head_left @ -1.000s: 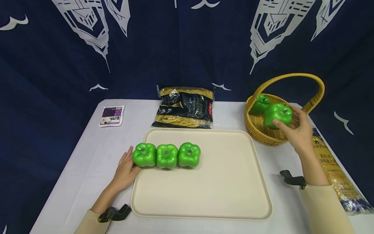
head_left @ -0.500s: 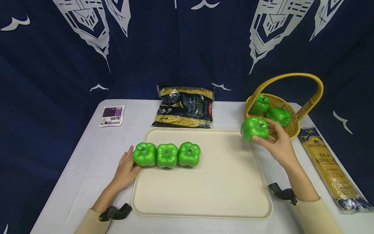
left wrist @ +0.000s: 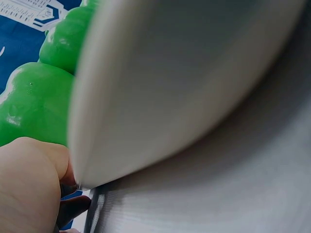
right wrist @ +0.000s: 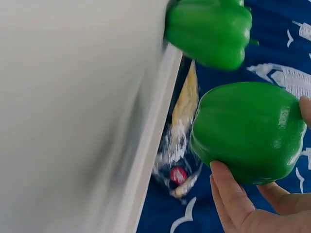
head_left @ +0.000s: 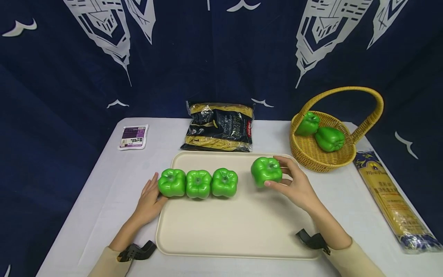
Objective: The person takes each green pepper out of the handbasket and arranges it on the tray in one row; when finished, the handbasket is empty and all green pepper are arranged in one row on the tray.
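Observation:
My right hand (head_left: 297, 186) grips a green bell pepper (head_left: 265, 171) above the right part of the cream tray (head_left: 238, 234). In the right wrist view, the fingers and thumb curl round this pepper (right wrist: 248, 131). Three more bell peppers (head_left: 198, 184) stand in a row, side by side, at the tray's left. Beside the leftmost pepper (head_left: 172, 182) lies my left hand (head_left: 149, 202), fingers extended along the tray's left edge. The left wrist view is mostly filled by the tray's underside (left wrist: 170, 87); only part of the left hand (left wrist: 29, 184) shows there.
A wicker basket (head_left: 308, 159) with a tall handle stands at the back right, holding two bell peppers (head_left: 330, 139). Behind the tray lies a pasta bag (head_left: 218, 127). A long spaghetti pack (head_left: 394, 200) lies at right, a small white-and-purple packet (head_left: 133, 137) at back left.
My right hand has lifted a bell pepper out of the basket and carried it left and toward me, over the tray. The left hand and the row of peppers have stayed put.

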Demonstrator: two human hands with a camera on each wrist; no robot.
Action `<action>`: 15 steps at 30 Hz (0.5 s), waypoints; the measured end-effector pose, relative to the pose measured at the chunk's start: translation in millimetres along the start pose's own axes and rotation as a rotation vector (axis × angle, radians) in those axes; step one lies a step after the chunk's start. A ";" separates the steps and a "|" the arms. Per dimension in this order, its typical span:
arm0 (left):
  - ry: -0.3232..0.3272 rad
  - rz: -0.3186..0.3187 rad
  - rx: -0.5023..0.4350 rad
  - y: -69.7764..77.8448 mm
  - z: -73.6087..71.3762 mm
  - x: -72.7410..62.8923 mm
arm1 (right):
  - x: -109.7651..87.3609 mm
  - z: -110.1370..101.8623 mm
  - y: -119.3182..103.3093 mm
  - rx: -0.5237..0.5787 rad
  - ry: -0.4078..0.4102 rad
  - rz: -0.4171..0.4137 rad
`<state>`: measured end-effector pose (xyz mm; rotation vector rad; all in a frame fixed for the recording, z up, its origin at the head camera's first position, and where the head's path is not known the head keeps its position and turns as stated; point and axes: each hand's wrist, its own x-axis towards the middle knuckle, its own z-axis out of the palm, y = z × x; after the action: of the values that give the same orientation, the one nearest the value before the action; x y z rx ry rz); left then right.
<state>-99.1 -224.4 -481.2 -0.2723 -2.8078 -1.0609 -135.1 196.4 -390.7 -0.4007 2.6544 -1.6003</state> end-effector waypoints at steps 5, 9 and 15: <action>-0.001 0.000 0.010 0.2 -0.2 0.1 | 0.1 13.8 0.5 0.020 -0.033 0.003; -0.001 -0.002 0.006 -0.1 0.0 0.0 | 0.3 21.0 2.8 0.027 -0.063 0.029; -0.003 -0.006 0.011 -0.6 1.0 0.2 | 0.2 27.0 5.3 0.016 -0.086 0.061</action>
<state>-99.5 -224.2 -482.4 -0.2645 -2.8177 -1.0462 -132.4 175.3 -408.1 -0.3753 2.5640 -1.5495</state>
